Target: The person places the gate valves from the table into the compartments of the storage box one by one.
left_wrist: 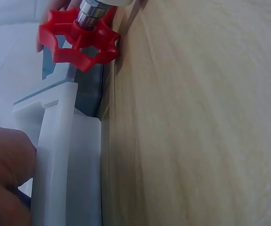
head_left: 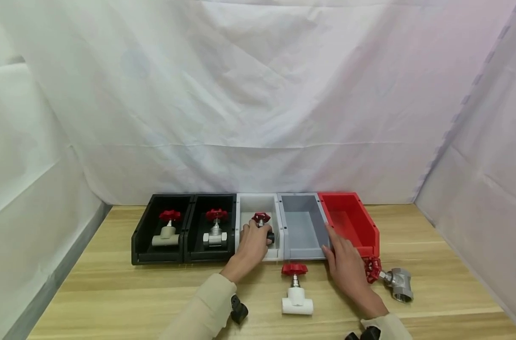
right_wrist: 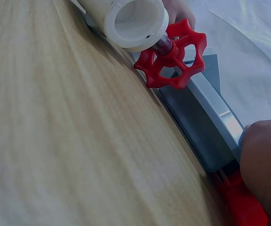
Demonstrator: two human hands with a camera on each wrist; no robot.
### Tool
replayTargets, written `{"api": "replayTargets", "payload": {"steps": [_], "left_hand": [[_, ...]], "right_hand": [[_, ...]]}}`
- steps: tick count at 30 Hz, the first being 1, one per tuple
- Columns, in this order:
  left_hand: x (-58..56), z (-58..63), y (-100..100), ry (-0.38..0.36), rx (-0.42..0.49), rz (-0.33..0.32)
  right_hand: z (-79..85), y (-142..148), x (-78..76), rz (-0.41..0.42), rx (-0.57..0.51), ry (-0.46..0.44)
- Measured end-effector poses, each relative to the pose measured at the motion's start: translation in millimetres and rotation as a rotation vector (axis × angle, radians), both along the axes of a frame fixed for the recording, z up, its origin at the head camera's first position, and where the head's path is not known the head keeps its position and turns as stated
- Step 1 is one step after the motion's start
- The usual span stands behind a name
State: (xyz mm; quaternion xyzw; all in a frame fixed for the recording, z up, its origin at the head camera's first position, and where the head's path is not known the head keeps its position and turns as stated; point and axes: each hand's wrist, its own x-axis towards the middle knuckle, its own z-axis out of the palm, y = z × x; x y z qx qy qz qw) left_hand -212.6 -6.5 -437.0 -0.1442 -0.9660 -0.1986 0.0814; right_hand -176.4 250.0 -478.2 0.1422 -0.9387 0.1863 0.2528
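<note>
My left hand (head_left: 250, 242) reaches into the white bin (head_left: 258, 203) and holds a valve with a red handwheel (head_left: 261, 217) and a black body (head_left: 270, 237); the fingers cover part of it. My right hand (head_left: 346, 264) rests on the rim where the grey bin (head_left: 302, 226) meets the red bin (head_left: 347, 219), its fingers extended. In front of the grey bin, a white tee-shaped valve (head_left: 297, 301) with a red handwheel stands on the table. Just right of my right hand lies a metal valve (head_left: 400, 284), its red handwheel (head_left: 373, 269) by the red bin's front corner.
Two black bins continue the row at the left. The outer one (head_left: 156, 208) contains a beige valve (head_left: 166, 236), the inner one (head_left: 202, 205) a silver metal valve (head_left: 215, 236). Behind the row hangs a white cloth (head_left: 258, 118). Wood-grain tabletop (head_left: 113, 293) extends in front.
</note>
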Motion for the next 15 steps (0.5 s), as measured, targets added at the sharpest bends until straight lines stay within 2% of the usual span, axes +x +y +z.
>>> {"api": "replayTargets", "payload": {"steps": [15], "left_hand": [[-6.7,-0.2,0.3,-0.044,0.029,0.005]], "right_hand": [[-0.6,2.2,-1.1,0.0,-0.005,-0.015]]}}
